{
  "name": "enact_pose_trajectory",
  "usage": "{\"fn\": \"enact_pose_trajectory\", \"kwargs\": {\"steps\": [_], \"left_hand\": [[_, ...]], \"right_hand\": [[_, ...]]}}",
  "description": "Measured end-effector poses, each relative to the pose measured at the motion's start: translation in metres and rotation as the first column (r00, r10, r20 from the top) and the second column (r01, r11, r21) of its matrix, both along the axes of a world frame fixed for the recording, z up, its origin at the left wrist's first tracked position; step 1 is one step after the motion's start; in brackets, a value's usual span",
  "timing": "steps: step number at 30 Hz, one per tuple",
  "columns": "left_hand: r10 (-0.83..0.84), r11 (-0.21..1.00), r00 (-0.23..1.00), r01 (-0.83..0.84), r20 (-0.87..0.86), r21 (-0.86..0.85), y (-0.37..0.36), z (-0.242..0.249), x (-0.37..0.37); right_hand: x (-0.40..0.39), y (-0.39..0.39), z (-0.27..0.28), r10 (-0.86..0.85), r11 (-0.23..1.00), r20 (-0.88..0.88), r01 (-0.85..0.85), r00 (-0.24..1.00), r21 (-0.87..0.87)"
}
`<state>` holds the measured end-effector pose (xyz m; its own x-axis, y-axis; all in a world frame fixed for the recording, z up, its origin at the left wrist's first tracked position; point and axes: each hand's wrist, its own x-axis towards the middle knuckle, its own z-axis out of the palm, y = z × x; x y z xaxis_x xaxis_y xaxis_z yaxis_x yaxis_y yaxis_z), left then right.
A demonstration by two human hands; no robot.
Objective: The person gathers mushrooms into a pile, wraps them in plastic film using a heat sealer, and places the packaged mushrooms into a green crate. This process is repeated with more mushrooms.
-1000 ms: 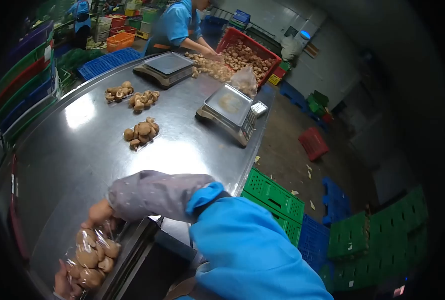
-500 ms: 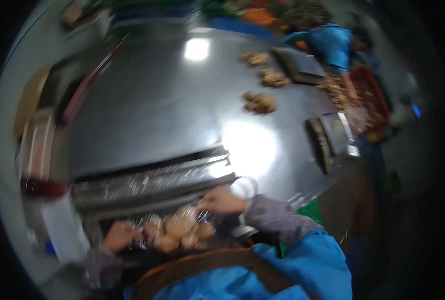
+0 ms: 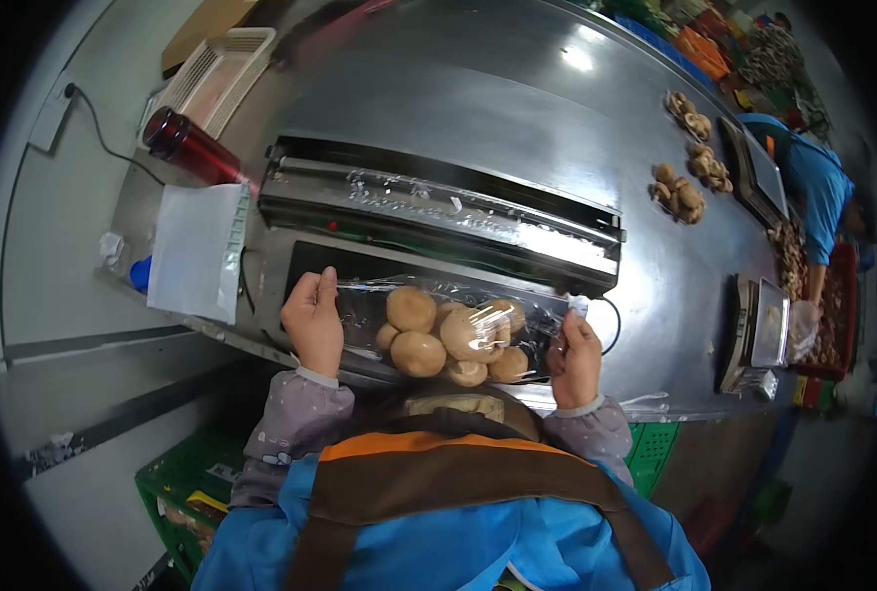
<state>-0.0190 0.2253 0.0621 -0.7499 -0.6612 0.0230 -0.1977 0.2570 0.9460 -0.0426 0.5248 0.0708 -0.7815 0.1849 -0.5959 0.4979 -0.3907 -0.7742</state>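
A broad, shiny grey metal table [image 3: 438, 79] runs from the upper left of the frame to the right side, with bright glare on its top. Low in the centre, the left hand [image 3: 317, 325] and the right hand [image 3: 576, 361] pinch opposite ends of a clear plastic film wrap [image 3: 359, 307], stretched between them over round light-brown mushrooms [image 3: 418, 354]. The wrap is just in front of a long black-and-silver sealing machine [image 3: 438, 212] lying across the middle.

At the left of the table are a white paper sheet [image 3: 194, 251], a dark-red cylindrical bottle [image 3: 192, 145] lying tilted and, above it, a cream plastic basket [image 3: 224, 79]. A black cable [image 3: 103, 138] hangs against the pale wall [image 3: 39, 217] at the far left.

In the upper right, small brown mushroom piles [image 3: 679, 193] sit near a flat-topped scale [image 3: 753, 169]; a second silver scale [image 3: 770, 323] stands below. Beyond them, a person in blue [image 3: 814, 177] reaches an arm toward loose mushrooms beside a red plastic crate [image 3: 838, 315]. A green plastic crate [image 3: 177, 492] is at the lower left, below table level.
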Motion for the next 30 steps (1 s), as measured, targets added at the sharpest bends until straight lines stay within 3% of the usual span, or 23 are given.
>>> {"fn": "enact_pose_trajectory", "kwargs": {"steps": [1,3,4,5,6,8,10,11,12,13,14,15,16,17,19,20,22,23,25,26,28,29,30], "left_hand": [[0.007,0.985,1.0,-0.005,0.01,-0.173,-0.003,0.003,0.004],[-0.011,0.965,0.998,0.025,0.055,-0.259,-0.011,-0.006,0.01],[0.001,0.843,0.977,0.114,0.214,-0.526,-0.011,-0.009,0.009],[0.058,0.647,0.931,0.24,0.36,-0.724,-0.01,-0.012,0.006],[-0.015,0.578,0.973,0.196,0.23,-0.792,-0.009,-0.022,-0.005],[-0.118,0.473,0.965,0.26,0.232,-0.842,0.005,-0.026,-0.028],[-0.232,0.525,0.948,0.312,0.219,-0.792,0.02,-0.032,-0.046],[-0.268,0.559,0.945,0.31,0.187,-0.769,0.024,-0.032,-0.056],[-0.344,0.791,0.925,0.377,0.159,-0.482,0.028,-0.019,-0.056],[-0.423,0.892,0.899,0.435,0.114,-0.121,0.034,-0.004,-0.046],[-0.431,0.888,0.897,0.441,0.098,-0.131,0.04,0.006,-0.037],[-0.62,0.744,0.77,0.637,-0.148,0.202,0.049,0.013,-0.024],[-0.658,0.437,0.614,0.783,-0.436,0.443,0.059,0.021,-0.013],[-0.536,0.036,0.463,0.848,-0.706,0.529,0.066,0.033,-0.008],[-0.535,-0.085,0.333,0.893,-0.777,0.441,0.074,0.077,0.008],[-0.521,-0.09,0.346,0.887,-0.78,0.453,0.077,0.081,0.012],[-0.599,-0.138,0.18,0.936,-0.78,0.323,0.081,0.087,0.018],[-0.588,-0.143,0.184,0.935,-0.787,0.325,0.084,0.095,0.021],[-0.684,-0.17,0.296,0.824,-0.667,0.54,0.086,0.107,0.024],[-0.709,-0.334,0.297,0.657,-0.64,0.675,0.088,0.1,0.029],[-0.663,-0.426,0.134,0.742,-0.737,0.518,0.086,0.088,0.035],[-0.637,-0.422,0.067,0.804,-0.768,0.419,0.087,0.085,0.037],[-0.62,-0.406,0.028,0.843,-0.784,0.352,0.086,0.083,0.038]], "right_hand": [[0.001,0.003,-0.001,0.01,0.999,-0.014,-0.01,1.0,0.048],[-0.001,0.014,-0.024,0.069,0.985,-0.05,-0.06,0.996,0.164],[-0.005,0.023,-0.054,0.168,0.884,-0.223,-0.047,0.96,0.465],[-0.007,0.025,-0.07,0.308,0.702,-0.349,0.037,0.885,0.711],[-0.008,0.004,-0.042,0.401,0.253,-0.15,0.048,0.904,0.966],[-0.02,-0.016,-0.035,0.548,0.173,-0.168,0.086,0.819,0.981],[-0.023,-0.031,-0.034,0.685,0.086,-0.133,0.102,0.716,0.991],[-0.023,-0.036,-0.032,0.595,0.085,-0.022,-0.036,0.803,0.996],[-0.024,-0.044,-0.018,0.594,0.087,-0.061,0.011,0.802,0.996],[-0.016,-0.055,0.006,0.689,0.415,-0.186,-0.171,0.7,0.894],[-0.004,-0.064,0.027,0.72,0.639,-0.337,-0.391,0.607,0.662],[0.005,-0.068,0.037,0.682,0.722,-0.493,-0.603,0.54,0.339],[0.013,-0.069,0.052,0.744,0.603,-0.508,-0.763,0.434,0.232],[0.018,-0.068,0.068,0.823,0.441,-0.487,-0.869,0.293,0.224],[0.027,-0.066,0.085,0.908,0.188,-0.415,-0.942,0.059,0.277],[0.031,-0.064,0.086,0.931,0.097,-0.364,-0.943,-0.027,0.319],[0.041,-0.058,0.084,0.958,-0.048,-0.235,-0.901,-0.163,0.43],[0.045,-0.054,0.08,0.964,-0.105,-0.161,-0.861,-0.211,0.498],[0.047,-0.046,0.066,0.962,-0.225,0.027,-0.733,-0.272,0.642],[0.045,-0.041,0.06,0.953,-0.284,0.136,-0.647,-0.269,0.707],[0.025,-0.034,0.051,0.935,-0.343,0.343,-0.475,-0.089,0.81],[0.009,-0.036,0.061,0.942,-0.232,0.323,-0.525,0.087,0.819],[-0.009,-0.042,0.08,0.952,-0.02,0.204,-0.616,0.229,0.787]]}}
